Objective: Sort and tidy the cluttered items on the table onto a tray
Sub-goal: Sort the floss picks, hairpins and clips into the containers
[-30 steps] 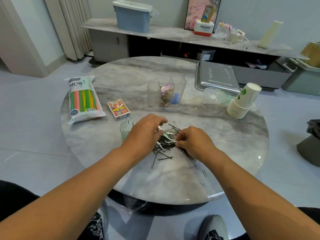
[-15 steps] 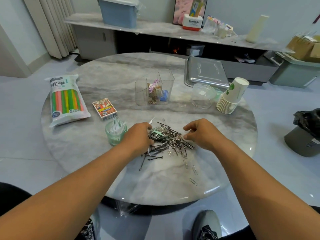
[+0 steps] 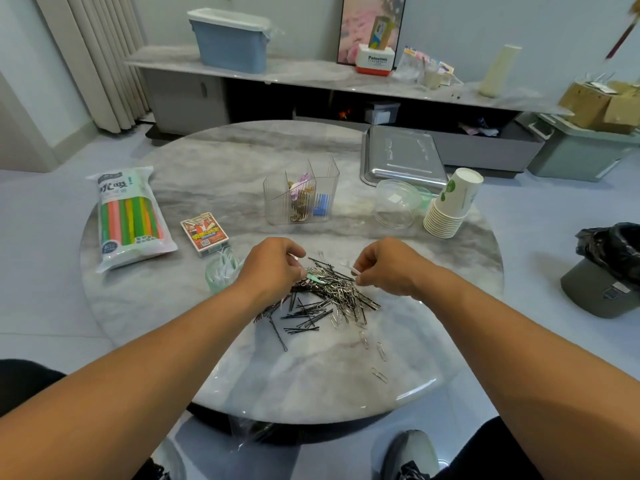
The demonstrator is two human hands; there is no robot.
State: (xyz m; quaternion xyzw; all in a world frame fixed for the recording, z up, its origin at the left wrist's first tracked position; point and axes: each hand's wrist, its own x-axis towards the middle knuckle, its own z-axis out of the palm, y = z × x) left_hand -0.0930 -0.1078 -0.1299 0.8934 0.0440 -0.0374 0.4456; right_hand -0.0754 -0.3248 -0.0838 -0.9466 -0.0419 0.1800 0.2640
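Your left hand (image 3: 268, 268) sits on the left edge of the pin-and-clip pile (image 3: 325, 299) mid-table, fingers curled, pinching a small green clip (image 3: 314, 278). Your right hand (image 3: 389, 266) hovers just right of the pile, thumb and forefinger pinching a small white piece (image 3: 356, 271). Metal tray (image 3: 403, 157) sits at the far right of the table (image 3: 242, 375), well apart.

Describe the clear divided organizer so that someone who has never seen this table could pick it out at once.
On the round marble table, look past the pile of hairpins and paper clips toward the middle. The clear divided organizer stands upright there, left of the metal tray. Unlike the round clear bowl nearby, it has partitions holding gold and blue clips.
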